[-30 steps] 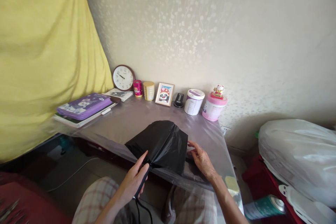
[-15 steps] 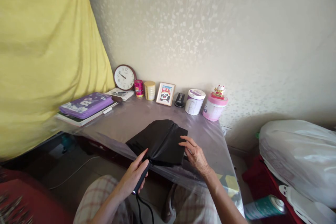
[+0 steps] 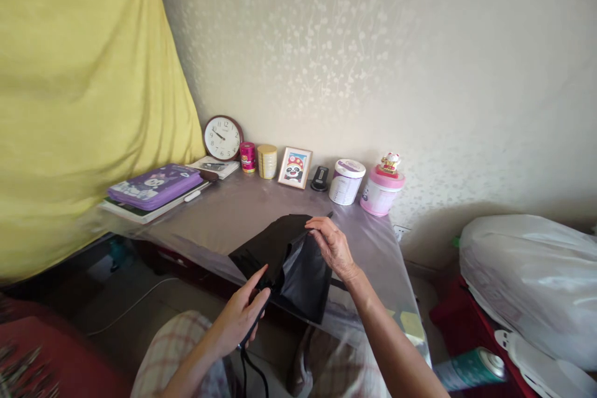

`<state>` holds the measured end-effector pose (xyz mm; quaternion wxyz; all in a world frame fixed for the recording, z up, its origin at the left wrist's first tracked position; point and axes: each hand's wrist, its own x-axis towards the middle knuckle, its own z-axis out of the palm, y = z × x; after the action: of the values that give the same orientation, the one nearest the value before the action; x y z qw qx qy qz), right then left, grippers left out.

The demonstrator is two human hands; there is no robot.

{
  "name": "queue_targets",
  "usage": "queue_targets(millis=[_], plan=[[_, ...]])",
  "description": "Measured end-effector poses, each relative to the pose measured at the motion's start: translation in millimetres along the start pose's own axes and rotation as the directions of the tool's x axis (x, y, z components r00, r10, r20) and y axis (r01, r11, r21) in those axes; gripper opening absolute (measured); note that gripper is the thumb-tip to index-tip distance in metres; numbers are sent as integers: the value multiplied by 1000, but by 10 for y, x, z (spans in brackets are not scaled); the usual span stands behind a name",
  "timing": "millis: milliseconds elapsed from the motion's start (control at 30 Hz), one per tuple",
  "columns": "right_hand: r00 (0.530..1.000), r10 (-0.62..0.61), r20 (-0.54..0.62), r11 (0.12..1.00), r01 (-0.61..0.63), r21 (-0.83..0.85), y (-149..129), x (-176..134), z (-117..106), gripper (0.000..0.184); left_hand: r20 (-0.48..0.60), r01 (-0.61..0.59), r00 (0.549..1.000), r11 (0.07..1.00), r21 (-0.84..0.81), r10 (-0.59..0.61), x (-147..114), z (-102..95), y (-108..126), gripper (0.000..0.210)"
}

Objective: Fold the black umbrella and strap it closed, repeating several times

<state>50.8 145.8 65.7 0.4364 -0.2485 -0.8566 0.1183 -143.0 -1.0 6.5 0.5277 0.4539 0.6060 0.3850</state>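
Note:
A black folding umbrella (image 3: 305,280) lies across the table's front edge, its loose canopy flaps spread over the tabletop. My left hand (image 3: 236,318) is closed around its dark handle (image 3: 255,322), and a black wrist strap (image 3: 256,368) dangles below. Near the far end of the canopy, my right hand (image 3: 332,245) pinches the edge of one fabric panel between thumb and fingers. Another panel hangs down over the table edge beneath that hand. The umbrella's ribs and shaft are mostly hidden by cloth.
Along the wall stand a clock (image 3: 223,138), a pink can (image 3: 247,157), a yellow-lidded jar (image 3: 267,161), a panda picture frame (image 3: 295,168) and two tubs (image 3: 346,183). A purple case (image 3: 156,186) rests on books at left. A spray can (image 3: 473,368) is at lower right.
My right hand has moved up and left and now pinches a canopy panel's edge. That flap is lifted, and another drops lower over the table edge. My left hand stays on the handle.

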Motion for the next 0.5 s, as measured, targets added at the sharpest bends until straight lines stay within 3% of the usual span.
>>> queue_targets(millis=[167,333,500], plan=[[999,-36,28,999,37,-26,13,63,121,22,2,-95,995,963,253,97,-6,58,-63,68],[997,-36,67,998,40,-58,61,60,301,23,-28,-182,971,811,557,237,7,115,-149,59],[989,-36,145,989,56,-134,113,53,493,24,15,-175,973,693,699,230,17,196,-176,61]])
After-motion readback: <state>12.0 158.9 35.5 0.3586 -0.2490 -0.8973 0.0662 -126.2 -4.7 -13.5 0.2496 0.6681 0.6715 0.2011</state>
